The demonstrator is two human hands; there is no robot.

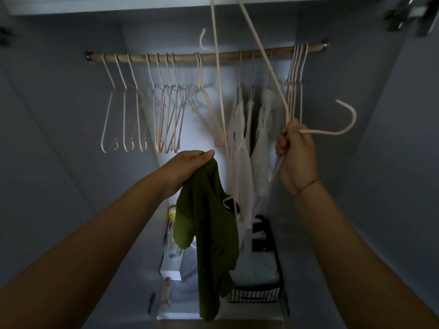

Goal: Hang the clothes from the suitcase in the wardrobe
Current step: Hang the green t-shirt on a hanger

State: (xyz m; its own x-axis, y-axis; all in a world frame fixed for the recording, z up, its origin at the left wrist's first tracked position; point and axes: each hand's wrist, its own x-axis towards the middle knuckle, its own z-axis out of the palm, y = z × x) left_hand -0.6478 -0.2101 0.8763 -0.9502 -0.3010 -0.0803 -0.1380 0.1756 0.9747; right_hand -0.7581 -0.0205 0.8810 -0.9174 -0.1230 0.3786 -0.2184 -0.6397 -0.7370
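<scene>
Head view: near the centre your left hand (190, 163) pinches the green shirt (209, 233) by its top edge. The fingers are curled on the cloth, and the rest dangles toward 6 o'clock. At 3 o'clock your right hand (297, 155) grips the pink hanger (320, 132) at its neck, fingers clamped. The hook points out to 3 and the frame reaches up past 12, crossing the rail (185, 57). That raised frame could snag the rail or the hung white garments (240, 143) when you turn it. With so light a pinch, the shirt may slip free.
</scene>
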